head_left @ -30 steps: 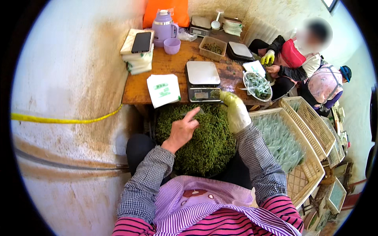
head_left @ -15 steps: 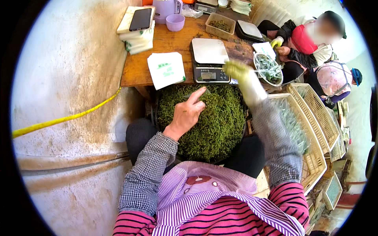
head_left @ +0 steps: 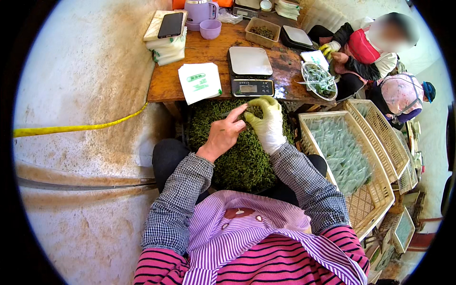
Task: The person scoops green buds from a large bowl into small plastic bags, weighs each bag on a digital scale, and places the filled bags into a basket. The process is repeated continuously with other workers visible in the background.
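Observation:
Both my hands hover over a round tub heaped with small green bud-like plant pieces (head_left: 247, 166), between my knees. My bare left hand (head_left: 222, 137) has its index finger stretched forward and the other fingers curled; anything pinched in it is too faint to name. Close to its fingertips is my right hand (head_left: 270, 124), in a white glove with yellow-green fingers. Thumb and fingers there curve apart, with nothing visible between them. Just beyond the hands, a digital scale (head_left: 251, 66) with a bare plate sits at the table edge, beside a stack of white printed packets (head_left: 199, 83).
On the wooden table (head_left: 199, 50) are a phone (head_left: 170, 24) on stacked packets, a purple cup (head_left: 210, 28) and a plastic box (head_left: 262, 32). A basket of clear filled bags (head_left: 339, 152) stands right. A co-worker (head_left: 361, 47) sits beyond a bowl (head_left: 319, 80).
My right hand has come back from beside the scale, moving left and nearer, to meet my left hand over the tub. The left hand has hardly moved.

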Action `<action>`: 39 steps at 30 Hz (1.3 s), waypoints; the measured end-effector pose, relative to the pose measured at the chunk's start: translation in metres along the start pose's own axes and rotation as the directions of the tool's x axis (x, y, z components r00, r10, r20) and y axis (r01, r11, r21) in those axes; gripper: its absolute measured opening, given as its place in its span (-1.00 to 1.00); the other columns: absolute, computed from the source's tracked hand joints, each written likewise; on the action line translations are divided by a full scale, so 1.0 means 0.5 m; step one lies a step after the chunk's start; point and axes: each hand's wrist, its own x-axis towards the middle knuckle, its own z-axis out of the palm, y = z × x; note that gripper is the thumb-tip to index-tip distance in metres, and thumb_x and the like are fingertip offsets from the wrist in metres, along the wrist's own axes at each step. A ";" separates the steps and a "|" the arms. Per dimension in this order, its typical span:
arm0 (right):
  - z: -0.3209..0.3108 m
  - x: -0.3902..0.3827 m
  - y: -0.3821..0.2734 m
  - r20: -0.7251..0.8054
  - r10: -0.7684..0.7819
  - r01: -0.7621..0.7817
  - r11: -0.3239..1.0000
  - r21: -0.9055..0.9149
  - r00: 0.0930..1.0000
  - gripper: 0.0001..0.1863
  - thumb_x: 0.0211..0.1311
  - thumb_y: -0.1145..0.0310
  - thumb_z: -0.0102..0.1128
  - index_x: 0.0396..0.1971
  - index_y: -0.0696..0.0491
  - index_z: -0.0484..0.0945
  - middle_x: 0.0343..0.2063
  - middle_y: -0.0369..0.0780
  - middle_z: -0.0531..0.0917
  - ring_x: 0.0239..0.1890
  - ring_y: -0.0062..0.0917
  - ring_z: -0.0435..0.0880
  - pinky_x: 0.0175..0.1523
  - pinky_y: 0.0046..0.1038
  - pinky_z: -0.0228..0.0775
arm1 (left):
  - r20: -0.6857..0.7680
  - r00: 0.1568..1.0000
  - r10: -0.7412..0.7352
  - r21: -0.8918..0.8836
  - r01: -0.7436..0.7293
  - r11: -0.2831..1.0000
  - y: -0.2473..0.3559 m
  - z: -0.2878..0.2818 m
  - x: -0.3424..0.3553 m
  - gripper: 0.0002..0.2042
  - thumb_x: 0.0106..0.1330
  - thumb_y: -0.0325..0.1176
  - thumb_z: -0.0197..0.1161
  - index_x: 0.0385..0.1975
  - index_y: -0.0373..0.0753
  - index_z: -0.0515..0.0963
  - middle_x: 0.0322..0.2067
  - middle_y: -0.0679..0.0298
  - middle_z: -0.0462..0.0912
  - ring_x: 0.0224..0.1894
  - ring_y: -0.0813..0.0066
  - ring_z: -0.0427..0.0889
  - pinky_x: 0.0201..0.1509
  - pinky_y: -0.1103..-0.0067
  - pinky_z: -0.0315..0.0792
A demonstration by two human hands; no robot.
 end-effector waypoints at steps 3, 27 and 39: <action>0.057 0.005 0.050 0.100 0.339 -0.353 0.899 0.260 0.936 -0.31 -0.12 0.39 0.42 0.11 0.17 0.39 -0.08 -0.07 0.50 -0.05 -0.22 0.50 0.05 -0.30 0.39 | -0.061 0.985 0.163 -0.011 -0.164 0.986 -0.002 0.007 0.003 -0.91 0.05 -0.51 0.30 -0.49 -0.28 0.52 0.12 0.26 0.50 -0.24 0.33 0.70 -0.27 0.54 0.62; -0.020 0.037 0.044 0.440 0.201 -0.271 0.957 0.101 0.875 -0.54 0.19 0.28 0.17 0.12 -0.01 0.48 -0.21 -0.02 0.66 -0.22 -0.30 0.67 -0.09 -0.39 0.47 | -0.091 0.985 0.149 0.071 -0.142 0.987 -0.003 0.018 0.003 -0.87 0.05 -0.51 0.32 -0.43 -0.24 0.51 -0.26 0.28 0.55 -0.42 0.33 0.65 -0.43 0.52 0.55; -0.020 0.250 0.061 -0.291 -0.213 0.174 0.973 -0.153 0.933 -0.77 0.24 0.34 0.09 -0.10 -0.02 0.52 -0.34 -0.11 0.65 -0.34 -0.18 0.64 -0.25 -0.26 0.49 | -0.214 0.977 -0.017 -0.080 0.000 0.997 0.017 -0.001 0.011 -0.71 0.17 -0.39 0.34 -0.10 -0.19 0.55 0.04 0.13 0.48 -0.33 0.35 0.68 -0.34 0.52 0.61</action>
